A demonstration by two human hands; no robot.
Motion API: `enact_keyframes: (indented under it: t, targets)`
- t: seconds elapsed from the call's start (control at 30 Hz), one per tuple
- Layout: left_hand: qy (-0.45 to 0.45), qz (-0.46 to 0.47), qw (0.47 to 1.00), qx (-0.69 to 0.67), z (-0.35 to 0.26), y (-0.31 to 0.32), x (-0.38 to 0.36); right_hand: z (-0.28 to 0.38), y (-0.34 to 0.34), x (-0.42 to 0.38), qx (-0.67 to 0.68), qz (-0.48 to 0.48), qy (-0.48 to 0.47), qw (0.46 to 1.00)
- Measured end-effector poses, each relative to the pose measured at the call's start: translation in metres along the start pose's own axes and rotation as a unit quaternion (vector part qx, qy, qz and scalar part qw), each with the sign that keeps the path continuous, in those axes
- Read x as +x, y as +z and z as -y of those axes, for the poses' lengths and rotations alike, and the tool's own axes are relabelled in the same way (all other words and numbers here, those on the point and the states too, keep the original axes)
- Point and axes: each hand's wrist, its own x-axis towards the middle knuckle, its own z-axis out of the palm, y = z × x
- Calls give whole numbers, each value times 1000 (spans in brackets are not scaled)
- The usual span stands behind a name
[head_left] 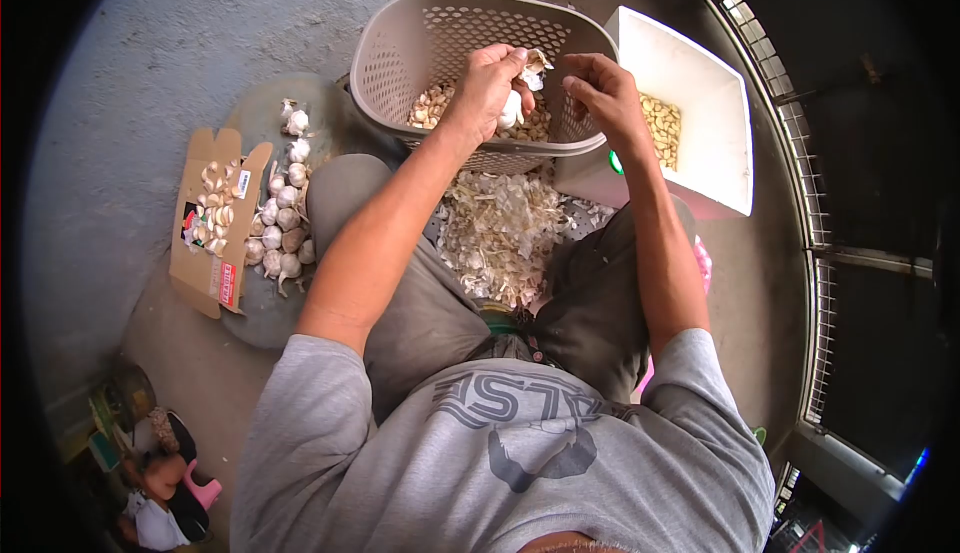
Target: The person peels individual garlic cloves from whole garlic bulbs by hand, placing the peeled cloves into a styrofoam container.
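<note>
Shirt (520, 423) nearest the camera; garlic (511, 112) held above a basket (392, 48).

The left hand (486, 88) grips the garlic beside loose skin (535, 71); the right hand (606, 96) is near, fingers bent, whether holding anything cannot be told. Cloves (431, 108) lie in the basket, others in the white box (705, 68) at right; husks (500, 228) between the legs (415, 273); bulbs (287, 219) beside a carton (196, 263) at left.
</note>
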Motion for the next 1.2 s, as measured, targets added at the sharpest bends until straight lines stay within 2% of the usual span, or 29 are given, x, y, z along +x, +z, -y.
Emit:
enact_keyframes:
  t: [0.03,0.13,0.23,0.33,0.47,0.57,0.6,0.8,0.9,1.2]
  targets:
    - [-2,-1,1000,-7,2,0,0,-3,1,1,-68,-22,-14,997]
    - [-1,-5,1000,-15,2,2,0,-5,-1,2,-124,16,-11,992]
    - [1,-4,1000,-14,0,2,-1,3,-7,-1,-93,86,57,990]
    - [5,-5,1000,-20,-2,-1,-2,2,4,-4,-178,-25,-91,980]
    - [20,-15,999,19,3,3,-1,16,14,-6,8,-5,21,1000]
    - [12,-1,999,31,6,12,-4,4,27,0,-23,7,-21,1000]
    - [10,5,1000,24,9,13,-4,-2,33,4,-51,-26,-72,996]
    - [-13,2,1000,3,5,13,-7,2,32,6,-129,-42,-97,986]
    - [-17,3,1000,-6,8,11,-5,7,38,1,-80,-30,-83,993]
    - [-27,-15,999,18,10,6,-7,7,44,-3,-50,2,-80,996]
